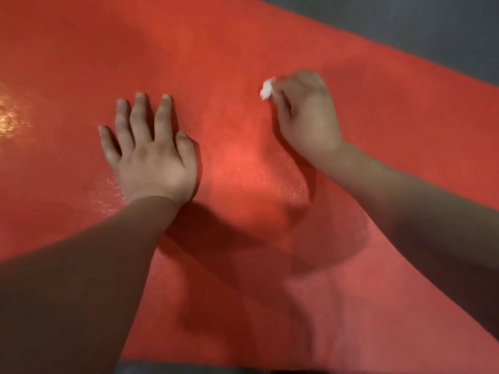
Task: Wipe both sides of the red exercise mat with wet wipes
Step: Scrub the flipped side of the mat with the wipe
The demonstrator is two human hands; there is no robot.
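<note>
The red exercise mat (pixel 229 58) lies flat and fills most of the view. My left hand (pixel 151 149) presses flat on it left of centre, fingers spread and straight. My right hand (pixel 305 112) sits on the mat to the right, fingers curled round a small crumpled white wet wipe (pixel 266 89). Only a bit of the wipe sticks out at the hand's upper left, touching the mat. Both forearms reach in from the bottom corners.
Dark grey floor (pixel 432 31) shows beyond the mat's far edge at the upper right, and a thin strip of it along the bottom. A wet, shiny patch (pixel 10 117) glints on the mat at the far left.
</note>
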